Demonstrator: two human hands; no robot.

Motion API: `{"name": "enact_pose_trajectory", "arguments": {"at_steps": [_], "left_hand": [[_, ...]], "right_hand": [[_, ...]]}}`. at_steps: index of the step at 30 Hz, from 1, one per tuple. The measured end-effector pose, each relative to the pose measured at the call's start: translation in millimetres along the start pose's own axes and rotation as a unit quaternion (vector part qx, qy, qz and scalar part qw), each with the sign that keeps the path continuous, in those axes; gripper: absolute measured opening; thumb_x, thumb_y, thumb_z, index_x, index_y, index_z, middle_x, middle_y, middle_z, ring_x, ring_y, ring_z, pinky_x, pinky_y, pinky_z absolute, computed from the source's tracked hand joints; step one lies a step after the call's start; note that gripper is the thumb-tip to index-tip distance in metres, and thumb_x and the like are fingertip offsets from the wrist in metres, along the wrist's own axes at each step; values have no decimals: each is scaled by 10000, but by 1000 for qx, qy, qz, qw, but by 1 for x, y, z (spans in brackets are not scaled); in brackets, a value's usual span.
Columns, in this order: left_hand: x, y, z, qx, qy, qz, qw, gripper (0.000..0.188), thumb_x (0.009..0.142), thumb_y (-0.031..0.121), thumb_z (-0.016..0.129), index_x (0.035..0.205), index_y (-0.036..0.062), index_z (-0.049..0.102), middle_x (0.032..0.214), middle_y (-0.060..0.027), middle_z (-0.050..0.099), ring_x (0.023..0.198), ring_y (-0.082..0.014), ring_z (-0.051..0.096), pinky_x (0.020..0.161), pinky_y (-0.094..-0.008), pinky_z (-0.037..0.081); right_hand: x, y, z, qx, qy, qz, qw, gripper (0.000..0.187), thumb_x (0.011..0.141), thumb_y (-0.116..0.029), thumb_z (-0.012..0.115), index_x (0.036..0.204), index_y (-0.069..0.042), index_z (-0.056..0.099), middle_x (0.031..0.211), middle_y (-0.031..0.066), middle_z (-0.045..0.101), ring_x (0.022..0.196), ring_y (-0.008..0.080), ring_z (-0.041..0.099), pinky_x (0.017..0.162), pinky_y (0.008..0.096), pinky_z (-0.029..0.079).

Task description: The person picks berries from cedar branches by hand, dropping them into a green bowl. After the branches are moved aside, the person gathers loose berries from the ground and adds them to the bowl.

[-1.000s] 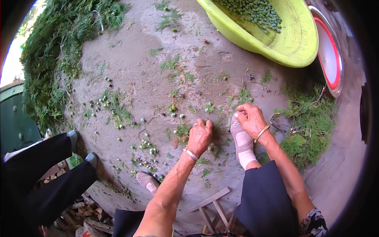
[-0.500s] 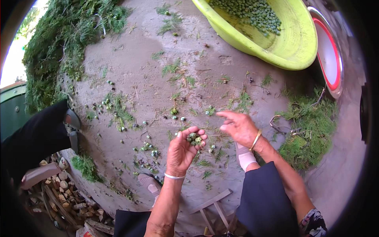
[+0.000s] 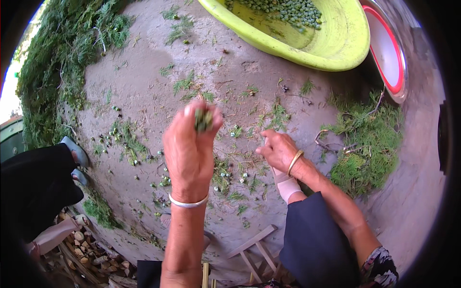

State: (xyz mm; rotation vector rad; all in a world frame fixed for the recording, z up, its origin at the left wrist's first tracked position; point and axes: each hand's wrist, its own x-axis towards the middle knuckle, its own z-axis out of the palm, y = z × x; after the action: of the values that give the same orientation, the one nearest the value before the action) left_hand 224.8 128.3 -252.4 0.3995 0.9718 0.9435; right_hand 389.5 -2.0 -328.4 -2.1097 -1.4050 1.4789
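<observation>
My left hand (image 3: pixel 189 151), with a white bangle at its wrist, is raised over the middle of the ground, slightly blurred. Its fingers are closed around several small green seed cones (image 3: pixel 203 121). Lower and to the right, my right hand (image 3: pixel 281 152), wearing a gold-coloured bangle, is bent with its fingertips drawn together above my right foot (image 3: pixel 286 186). Whatever those fingertips may hold is too small to make out. Loose green cones and conifer sprigs (image 3: pixel 222 175) are scattered on the ground beneath both hands.
A yellow-green basin (image 3: pixel 331 50) holding many green cones stands at the far right, beside a red-rimmed white basin (image 3: pixel 386 53). Cut conifer branches lie in a pile (image 3: pixel 53 62) at far left and a heap (image 3: pixel 370 149) at right. Another person's leg (image 3: pixel 38 192) and firewood (image 3: pixel 91 254) are at left.
My left hand has lifted and moved forward and left with the cones, turning from palm up to fingers closed around them. My right hand's outstretched fingers have curled in. The view has shifted.
</observation>
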Motion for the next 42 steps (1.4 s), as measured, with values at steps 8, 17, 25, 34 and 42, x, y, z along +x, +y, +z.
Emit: {"name": "enact_pose_trajectory", "arguments": {"at_steps": [8,17,25,34,42], "left_hand": [[46,70,92,186,-255,131,940,305,915,187,557,1080,-70,569,975,-208,619,914,-282,639,786,-373,557],[25,-47,-140,768,28,146,623,269,737,124,711,969,28,615,718,-170,605,641,-264,597,586,-382,474],[33,-64,-168,798,-26,196,569,244,721,97,711,923,74,576,798,-206,550,696,-398,581,611,-463,476],[-34,-40,-171,118,115,-81,983,103,810,-9,619,902,-24,575,844,-99,608,706,-155,576,622,-288,503],[-70,-58,-94,17,64,-158,985,111,798,-47,585,905,-28,610,820,-117,635,610,-135,571,563,-269,507]], "right_hand": [[2,-13,-14,51,2,40,998,446,774,-211,675,1113,58,566,826,212,661,853,367,646,789,416,497],[1,-12,-19,39,7,46,998,423,782,-187,673,1102,68,566,820,220,662,823,367,651,772,413,501],[3,-13,-9,37,-9,36,999,432,775,-165,666,1117,78,560,772,203,660,796,352,655,763,410,499],[3,-9,-4,127,-13,35,991,389,789,-160,688,1082,69,574,709,119,654,659,186,626,634,325,497],[-2,-38,18,438,-134,56,887,222,842,-55,639,1040,41,613,748,43,649,712,78,615,599,219,505]]}}
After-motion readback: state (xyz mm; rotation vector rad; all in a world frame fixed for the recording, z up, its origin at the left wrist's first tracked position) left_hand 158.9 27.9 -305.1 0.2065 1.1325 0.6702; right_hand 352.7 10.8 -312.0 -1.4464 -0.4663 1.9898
